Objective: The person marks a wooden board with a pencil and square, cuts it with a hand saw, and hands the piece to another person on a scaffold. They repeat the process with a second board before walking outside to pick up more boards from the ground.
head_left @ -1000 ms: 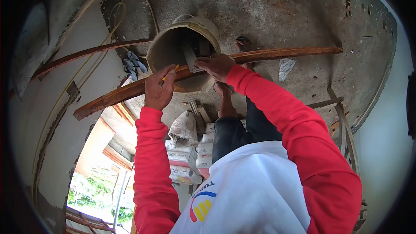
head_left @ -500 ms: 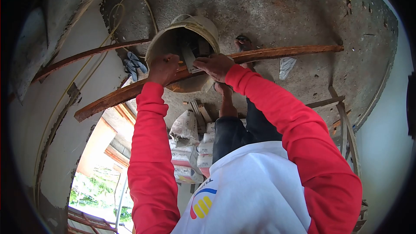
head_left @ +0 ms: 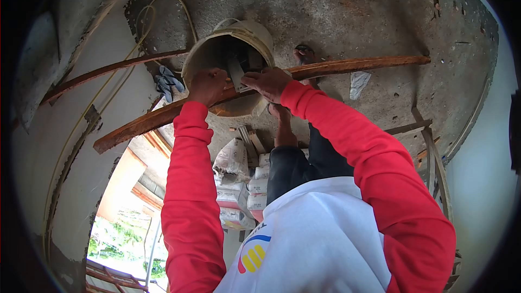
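Note:
A long reddish-brown wooden plank (head_left: 358, 65) runs crosswise below my hands. Over its middle, my left hand (head_left: 208, 86) is closed, fingers curled; a small yellowish bit shows at its fingertips. Close by on the right, my right hand (head_left: 267, 83) is closed too, its fingers pinched beside a flat grey strip (head_left: 235, 71) that reaches into the bucket's mouth. What either hand grips is not clear. A pale, dirty bucket (head_left: 259, 31) lies open toward me just beyond the hands, and dark objects inside it are hard to make out.
Stacked printed sacks (head_left: 233, 198) stand below the plank, near my legs. A second wooden strip (head_left: 114, 70) and a yellowish hose (head_left: 116, 59) run along the left wall. Grey slippers (head_left: 168, 83) and a white scrap (head_left: 359, 83) lie on the concrete floor. Wooden lengths (head_left: 431, 157) stand at right.
My left hand and forearm have shifted slightly to the right. My right hand has moved very slightly left; the plank and bucket look unmoved.

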Tool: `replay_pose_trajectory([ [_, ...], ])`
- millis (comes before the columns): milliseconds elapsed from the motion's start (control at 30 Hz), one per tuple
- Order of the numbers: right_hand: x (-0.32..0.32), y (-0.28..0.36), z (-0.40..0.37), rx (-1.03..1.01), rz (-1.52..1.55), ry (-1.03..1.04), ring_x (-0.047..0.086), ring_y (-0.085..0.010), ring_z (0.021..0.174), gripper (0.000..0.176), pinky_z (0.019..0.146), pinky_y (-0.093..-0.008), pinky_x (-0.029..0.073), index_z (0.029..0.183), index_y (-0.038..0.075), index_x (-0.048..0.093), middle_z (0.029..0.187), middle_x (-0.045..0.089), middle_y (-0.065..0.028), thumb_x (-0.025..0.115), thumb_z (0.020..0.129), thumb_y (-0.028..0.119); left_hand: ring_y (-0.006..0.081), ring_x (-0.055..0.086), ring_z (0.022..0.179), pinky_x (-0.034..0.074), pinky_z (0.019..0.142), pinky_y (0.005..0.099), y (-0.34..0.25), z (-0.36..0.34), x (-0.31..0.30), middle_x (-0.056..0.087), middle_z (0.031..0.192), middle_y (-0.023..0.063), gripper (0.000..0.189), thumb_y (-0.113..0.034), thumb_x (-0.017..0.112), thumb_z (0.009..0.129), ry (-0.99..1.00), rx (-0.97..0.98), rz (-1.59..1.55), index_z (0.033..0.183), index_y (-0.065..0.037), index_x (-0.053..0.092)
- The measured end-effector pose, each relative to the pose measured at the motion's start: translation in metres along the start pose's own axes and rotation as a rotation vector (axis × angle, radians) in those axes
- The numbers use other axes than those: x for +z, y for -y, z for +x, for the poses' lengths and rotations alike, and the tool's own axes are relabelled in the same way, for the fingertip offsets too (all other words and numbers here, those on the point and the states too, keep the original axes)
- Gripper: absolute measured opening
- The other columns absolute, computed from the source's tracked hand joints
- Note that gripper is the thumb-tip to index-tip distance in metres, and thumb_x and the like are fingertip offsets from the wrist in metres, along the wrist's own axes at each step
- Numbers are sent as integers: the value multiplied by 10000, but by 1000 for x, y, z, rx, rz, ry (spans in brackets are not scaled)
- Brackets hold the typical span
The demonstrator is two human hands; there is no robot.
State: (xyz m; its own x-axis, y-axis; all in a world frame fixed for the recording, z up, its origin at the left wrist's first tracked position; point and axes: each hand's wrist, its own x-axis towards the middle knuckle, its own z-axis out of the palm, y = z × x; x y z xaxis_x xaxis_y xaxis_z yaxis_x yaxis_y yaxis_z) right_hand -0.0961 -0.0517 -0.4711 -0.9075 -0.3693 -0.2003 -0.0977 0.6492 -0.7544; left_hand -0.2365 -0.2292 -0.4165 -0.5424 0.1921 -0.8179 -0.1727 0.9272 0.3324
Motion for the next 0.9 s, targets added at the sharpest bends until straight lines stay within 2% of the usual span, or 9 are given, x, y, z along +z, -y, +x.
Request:
replay_pose_trajectory([
  [233, 2, 0, 0, 1, -7, -24, 670, -295, 774, 315, 640, -417, 550, 1127, 181, 505, 1030, 605, -6, 614, 832, 162, 107, 555, 528, 445, 501, 272, -2, 15, 8, 628, 652, 53, 281, -288, 592, 853, 86, -63, 92, 868, -23, 686],
  [433, 2, 1, 0, 13, -18, -3, 662, -284, 804, 334, 669, -407, 545, 1140, 185, 505, 1049, 604, -1, 622, 828, 166, 98, 519, 498, 402, 460, 261, -29, 7, -3, 596, 615, 38, 241, -269, 583, 857, 145, -131, -36, 821, -46, 666],
  [533, 1, 1, 1, 27, -35, 20, 659, -282, 824, 344, 680, -404, 543, 1149, 188, 506, 1058, 604, 2, 627, 827, 168, 100, 519, 493, 396, 451, 256, -63, -7, -31, 601, 623, 40, 240, -267, 582, 860, 319, -268, -138, 835, -45, 668],
  [633, 3, 1, 0, 34, -34, 16, 656, -285, 835, 348, 683, -406, 543, 1153, 193, 508, 1065, 605, 5, 628, 828, 167, 155, 561, 504, 444, 503, 337, -60, -5, -30, 600, 586, 73, 268, -247, 551, 808, 164, -263, -116, 709, -23, 658],
  [733, 1, 2, 0, 35, -31, 10, 656, -289, 836, 351, 678, -410, 544, 1157, 199, 510, 1072, 606, 11, 629, 828, 166, 151, 553, 499, 436, 480, 309, -29, 10, -8, 594, 577, 68, 264, -244, 552, 810, 107, -68, -59, 741, -14, 661],
  [833, 2, 1, 0, 43, -39, 21, 655, -290, 828, 358, 668, -410, 547, 1163, 201, 511, 1080, 605, 16, 629, 827, 163, 130, 543, 507, 415, 473, 275, -30, 8, -1, 587, 566, 57, 271, -250, 555, 819, 136, -51, 87, 765, -6, 660],
  [900, 5, 1, 0, 39, -28, 10, 653, -289, 823, 358, 665, -408, 548, 1163, 202, 512, 1081, 603, 19, 628, 828, 160, 116, 521, 501, 408, 471, 262, -49, -3, -19, 589, 600, 53, 248, -243, 566, 846, 276, -203, -60, 867, -26, 684],
])
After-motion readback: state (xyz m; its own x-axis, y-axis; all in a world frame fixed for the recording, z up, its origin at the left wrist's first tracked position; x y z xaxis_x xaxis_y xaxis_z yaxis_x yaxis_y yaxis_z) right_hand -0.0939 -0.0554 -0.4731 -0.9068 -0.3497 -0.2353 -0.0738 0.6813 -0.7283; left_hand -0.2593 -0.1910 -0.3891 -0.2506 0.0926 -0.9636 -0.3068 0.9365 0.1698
